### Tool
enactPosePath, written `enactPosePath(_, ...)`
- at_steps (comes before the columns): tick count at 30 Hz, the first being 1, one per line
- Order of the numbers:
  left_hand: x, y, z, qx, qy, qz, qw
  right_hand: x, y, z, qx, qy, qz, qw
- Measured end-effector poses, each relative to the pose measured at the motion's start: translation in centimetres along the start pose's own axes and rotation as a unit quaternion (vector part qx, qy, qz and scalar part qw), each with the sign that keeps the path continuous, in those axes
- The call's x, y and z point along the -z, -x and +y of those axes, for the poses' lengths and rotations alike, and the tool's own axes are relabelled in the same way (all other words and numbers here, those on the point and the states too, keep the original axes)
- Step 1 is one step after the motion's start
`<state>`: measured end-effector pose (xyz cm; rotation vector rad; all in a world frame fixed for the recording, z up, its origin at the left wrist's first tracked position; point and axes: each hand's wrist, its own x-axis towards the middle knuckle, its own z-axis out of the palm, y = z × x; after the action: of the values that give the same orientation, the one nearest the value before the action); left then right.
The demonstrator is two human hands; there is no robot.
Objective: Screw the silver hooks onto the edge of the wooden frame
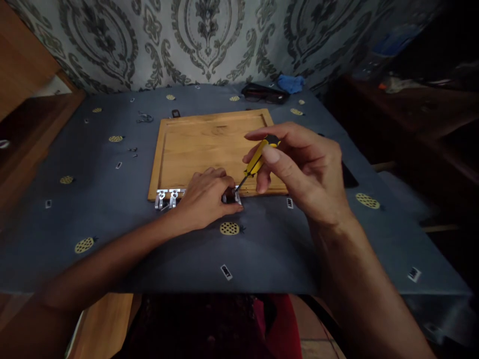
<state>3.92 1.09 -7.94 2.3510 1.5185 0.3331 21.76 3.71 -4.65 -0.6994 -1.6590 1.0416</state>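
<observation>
A wooden panel (209, 144) with a raised rim lies flat on the cloth-covered table. Metal hinges (173, 197) sit along its near edge at the left. My left hand (205, 198) rests over that edge, thumb and fingers closed around another metal hinge (238, 196). Between the thumb and fingers of my right hand (299, 167) is a small yellow and black screwdriver (256, 162), tilted, its tip down at the hinge by my left fingers. Whether the tip touches a screw is too small to tell.
Small metal pieces (144, 117) lie left of the panel. Behind it are glasses in a dark case (265, 93) and a blue cloth (291, 84). A dark flat object (349, 174) lies partly behind my right hand. A patterned curtain (205, 40) hangs at the back.
</observation>
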Motion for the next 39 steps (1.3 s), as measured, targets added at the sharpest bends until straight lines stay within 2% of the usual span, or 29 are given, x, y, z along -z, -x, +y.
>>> enactPosePath(2,-0.1,0.0,0.0,-0.002,0.002,0.002,1.0,0.1,0.0,-0.2,-0.008,0.017,-0.009,1.0)
enactPosePath(5,-0.3,0.1,-0.1,-0.001,-0.002,0.01,1.0,-0.2,0.1,-0.2,-0.01,0.017,0.008,1.0)
enactPosePath(7,-0.3,0.1,-0.1,0.0,-0.002,0.013,1.0,-0.5,0.2,-0.1,0.004,0.021,0.046,0.999)
enactPosePath(11,-0.2,0.1,0.0,0.005,0.001,0.011,1.0,-0.7,0.4,-0.1,0.048,0.05,0.16,0.985)
enactPosePath(14,-0.1,0.0,0.1,0.006,0.004,0.007,1.0,-0.5,0.3,-0.1,0.052,0.068,0.195,0.977)
enactPosePath(26,-0.1,0.0,0.0,0.009,0.005,0.006,1.0,-0.7,-0.2,1.2,0.024,0.061,0.143,0.988)
enactPosePath(39,-0.1,0.1,-0.1,0.008,-0.001,-0.009,1.0,-0.4,0.1,1.5,0.05,0.135,0.104,0.984)
